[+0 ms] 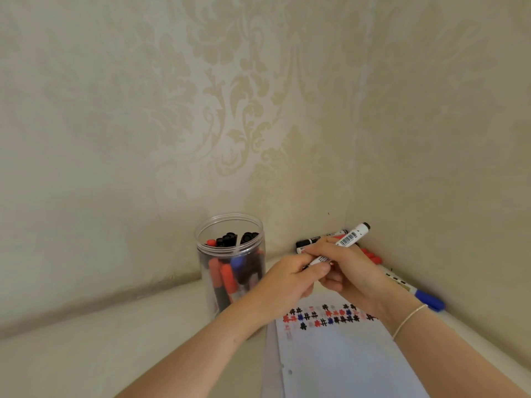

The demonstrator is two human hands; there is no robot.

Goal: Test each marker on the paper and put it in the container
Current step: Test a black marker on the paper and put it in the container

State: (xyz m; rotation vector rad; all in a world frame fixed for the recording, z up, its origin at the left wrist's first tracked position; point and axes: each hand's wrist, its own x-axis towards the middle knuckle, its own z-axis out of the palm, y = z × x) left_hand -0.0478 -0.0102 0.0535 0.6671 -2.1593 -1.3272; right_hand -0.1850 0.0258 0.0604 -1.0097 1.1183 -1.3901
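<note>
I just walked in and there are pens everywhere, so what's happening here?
A person is working through a batch of markers. The right hand grips a white marker above the paper, while the left hand pinches its lower end, probably the cap. The paper already bears rows of test marks. The clear container holds several markers; a few more lie in the corner.

We see a corner of a room where two walls meet. The back wall (201, 96) has pale beige wallpaper with a large damask pattern of leaves and flowers in a slightly darker tone. The side wall (445, 124) on the right carries the same paper and looks a little more shaded. Below them lies a cream, light-coloured table surface (100, 349) that reaches both walls. The light is soft and even, and the shadows we find are only faint
</note>
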